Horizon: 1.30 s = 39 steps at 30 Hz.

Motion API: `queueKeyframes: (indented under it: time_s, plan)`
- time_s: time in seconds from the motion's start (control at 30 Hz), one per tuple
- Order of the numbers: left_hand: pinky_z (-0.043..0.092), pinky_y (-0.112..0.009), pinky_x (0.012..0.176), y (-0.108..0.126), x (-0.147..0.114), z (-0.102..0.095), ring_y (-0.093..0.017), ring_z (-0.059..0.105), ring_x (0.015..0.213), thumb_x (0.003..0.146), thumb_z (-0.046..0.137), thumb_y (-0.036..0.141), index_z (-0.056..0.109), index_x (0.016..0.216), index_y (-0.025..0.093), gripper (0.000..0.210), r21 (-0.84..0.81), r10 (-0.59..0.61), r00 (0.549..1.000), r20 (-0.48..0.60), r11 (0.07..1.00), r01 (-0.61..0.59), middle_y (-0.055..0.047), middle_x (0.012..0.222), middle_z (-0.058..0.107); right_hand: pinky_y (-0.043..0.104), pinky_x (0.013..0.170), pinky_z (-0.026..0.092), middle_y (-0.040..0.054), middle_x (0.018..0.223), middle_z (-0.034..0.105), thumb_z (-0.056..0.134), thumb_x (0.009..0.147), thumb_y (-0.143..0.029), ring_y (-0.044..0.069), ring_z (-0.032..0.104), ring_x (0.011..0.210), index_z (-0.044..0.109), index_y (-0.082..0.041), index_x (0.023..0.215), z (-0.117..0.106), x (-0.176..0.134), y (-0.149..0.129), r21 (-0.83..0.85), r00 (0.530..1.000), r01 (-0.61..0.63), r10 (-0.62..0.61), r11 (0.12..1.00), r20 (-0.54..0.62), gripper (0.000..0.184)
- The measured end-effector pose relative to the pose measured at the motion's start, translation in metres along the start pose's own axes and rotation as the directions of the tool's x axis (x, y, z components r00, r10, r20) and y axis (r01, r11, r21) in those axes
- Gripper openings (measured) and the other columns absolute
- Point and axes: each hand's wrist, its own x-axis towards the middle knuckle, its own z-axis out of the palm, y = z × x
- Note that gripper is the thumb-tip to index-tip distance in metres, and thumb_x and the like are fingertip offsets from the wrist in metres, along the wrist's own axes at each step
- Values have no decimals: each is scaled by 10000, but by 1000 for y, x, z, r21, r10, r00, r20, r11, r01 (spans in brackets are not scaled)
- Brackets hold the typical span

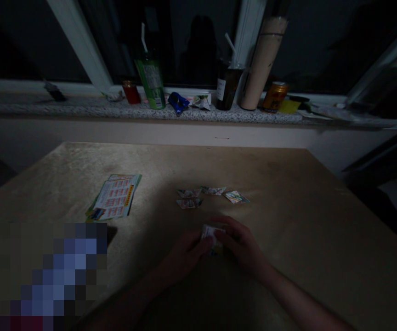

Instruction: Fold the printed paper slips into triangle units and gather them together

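Observation:
Both my hands meet over the near middle of the table and hold one small folded piece of printed paper (209,231). My left hand (189,246) grips its left side, with the thumb lying across it. On the other side my right hand (240,239) pinches it, thumb on top and fingers curled behind. Just beyond lie several folded paper pieces, among them a lower left one (189,203), an upper one (214,190) and a right one (237,197). The scene is dim, and my fingers hide part of the held paper.
Printed leaflets (116,197) lie in a stack on the table (270,170), left of the folded pieces. A pixelated patch covers the lower left. Along the stone windowsill (95,108) stand a green drink container (152,82), a dark cup (229,87), a tall flask (263,64) and an orange can (275,96).

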Motion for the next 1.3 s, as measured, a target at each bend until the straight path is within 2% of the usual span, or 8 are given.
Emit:
queueKeyframes:
  time_s: [0.23, 0.4, 0.47, 0.6, 0.77, 0.93, 1.07, 1.3]
  plan:
    - [352, -193, 538, 4, 5, 0, -111, 434, 609, 861, 524, 410, 559, 971, 177, 260, -243, 45, 996, -71, 968, -61, 26, 730, 509, 194, 466, 381, -31, 621, 565, 620, 797, -375, 97, 496, 527, 601, -202, 1112, 4, -2, -8, 53, 998, -22, 25, 998, -51, 360]
    - [414, -225, 671, 9, 6, -2, -154, 534, 753, 861, 536, 365, 609, 927, 178, 212, -233, 82, 992, -97, 967, -103, -12, 831, 603, 204, 493, 407, -12, 669, 598, 586, 821, -377, 110, 525, 559, 555, -196, 1195, 7, -5, -4, 9, 999, -31, 31, 999, -36, 417]
    - [421, -234, 676, 9, 7, -3, -159, 540, 744, 849, 554, 379, 613, 892, 174, 217, -237, 70, 993, -94, 967, -91, -11, 799, 602, 221, 528, 442, 13, 734, 638, 558, 838, -382, 125, 561, 600, 546, -192, 1217, 6, -6, -2, -9, 999, -29, 29, 1000, -39, 424]
    - [414, -228, 632, 6, 6, -1, -147, 523, 694, 829, 574, 431, 611, 871, 168, 269, -277, 32, 996, -82, 959, -54, -11, 773, 588, 302, 714, 510, 70, 1040, 678, 518, 867, -370, 185, 636, 830, 575, -226, 1221, 5, -8, -2, -103, 998, 37, -42, 994, -44, 387]
    - [372, -201, 535, 4, 6, -2, -122, 480, 615, 834, 533, 503, 634, 855, 165, 353, -254, -29, 996, -82, 967, 7, 3, 712, 559, 367, 907, 467, 52, 1189, 643, 480, 900, -302, 208, 602, 1062, 593, -287, 1212, 5, -10, -4, -160, 991, 134, -134, 978, 8, 332]
    - [310, -185, 463, 5, 10, -6, -84, 389, 495, 808, 550, 509, 622, 825, 160, 357, -294, -104, 992, -68, 952, 80, 49, 608, 489, 323, 822, 500, 55, 1080, 677, 534, 849, -197, 193, 631, 973, 578, -289, 1228, 2, -11, -5, -166, 960, 260, -236, 951, 150, 393]
    - [297, -183, 462, 5, 11, -8, -82, 377, 490, 780, 573, 520, 623, 773, 157, 367, -305, -134, 985, -105, 947, 97, 54, 581, 475, 251, 622, 496, 46, 878, 666, 582, 786, -158, 154, 617, 726, 642, -277, 1154, 0, -12, -3, -302, 920, 380, -323, 874, 221, 391]
    - [285, -188, 447, 4, 11, -8, -87, 373, 491, 768, 557, 563, 634, 767, 145, 425, -270, -132, 989, -65, 956, 110, 43, 578, 471, 198, 484, 440, 31, 761, 624, 660, 795, -319, 110, 558, 572, 710, -266, 1039, -3, -10, 0, -364, 924, 363, -281, 858, 261, 255]
